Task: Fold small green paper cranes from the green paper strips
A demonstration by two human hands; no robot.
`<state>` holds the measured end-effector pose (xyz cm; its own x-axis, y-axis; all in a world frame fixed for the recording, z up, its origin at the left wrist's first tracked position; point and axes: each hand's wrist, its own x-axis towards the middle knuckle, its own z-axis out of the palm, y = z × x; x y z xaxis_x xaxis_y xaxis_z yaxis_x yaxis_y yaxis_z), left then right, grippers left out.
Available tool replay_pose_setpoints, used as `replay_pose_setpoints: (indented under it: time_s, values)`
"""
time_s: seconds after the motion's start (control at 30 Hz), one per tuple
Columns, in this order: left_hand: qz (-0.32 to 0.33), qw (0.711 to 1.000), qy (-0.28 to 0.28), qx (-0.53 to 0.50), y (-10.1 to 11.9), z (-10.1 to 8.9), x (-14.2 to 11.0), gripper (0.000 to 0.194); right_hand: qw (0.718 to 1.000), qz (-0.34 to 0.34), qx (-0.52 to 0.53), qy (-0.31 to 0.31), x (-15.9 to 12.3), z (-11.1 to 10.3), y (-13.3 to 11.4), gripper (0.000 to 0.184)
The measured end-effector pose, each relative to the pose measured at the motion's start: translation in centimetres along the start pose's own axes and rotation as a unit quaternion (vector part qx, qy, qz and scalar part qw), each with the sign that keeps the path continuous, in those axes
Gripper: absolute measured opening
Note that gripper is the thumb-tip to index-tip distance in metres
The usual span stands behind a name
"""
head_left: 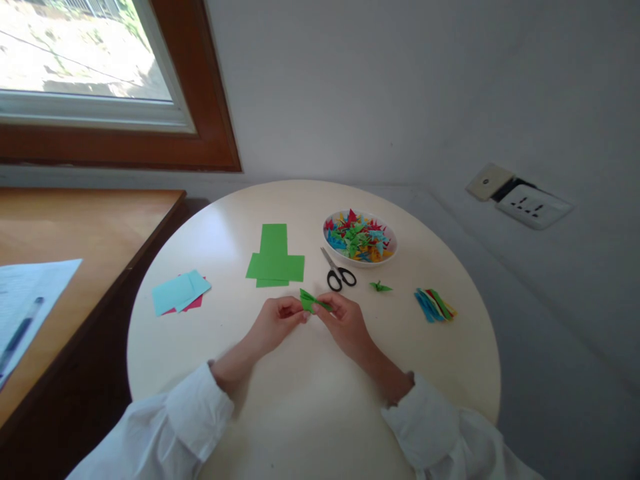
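Note:
A small folded green paper [307, 301] is pinched between my two hands, just above the middle of the round table [300, 413]. My left hand [276, 325] grips its left side with thumb and fingertips. From the other side, my right hand [345, 320] pinches it, and the fingers hide part of the folds. Flat green paper sheets [275, 257] lie overlapping beyond my left hand. Black-handled scissors [337, 272] rest beyond my right hand, blades pointing away. One finished green paper crane [381, 287] lies to the right of the scissors.
A white oval bowl [395, 257] holds many coloured paper cranes. Light blue and pink paper sheets [175, 293] lie at the left, a fan of coloured strips [434, 305] at the right. A wooden desk [95, 233] with a pen [21, 333] on papers stands left; walls border the table.

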<state>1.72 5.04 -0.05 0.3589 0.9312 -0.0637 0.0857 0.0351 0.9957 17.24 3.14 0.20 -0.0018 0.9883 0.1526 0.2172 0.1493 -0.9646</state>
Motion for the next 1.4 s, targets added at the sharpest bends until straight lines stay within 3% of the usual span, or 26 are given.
replay_pose_setpoints:
  time_s: [0.33,0.67,1.4]
  values:
    - [-0.028,0.999,0.023,-0.039,0.5,0.4,-0.1,0.021,1.000,-0.017,0.015,0.005,0.0,-0.1,0.2,0.012]
    - [-0.012,0.993,0.069,-0.094,0.9,0.8,0.1,0.026,0.998,0.011,0.059,0.022,0.3,-0.1,0.7,0.014]
    - [-0.018,0.996,0.085,-0.035,1.1,0.5,0.1,0.026,0.998,0.019,0.054,0.037,0.4,-0.3,0.1,0.015]
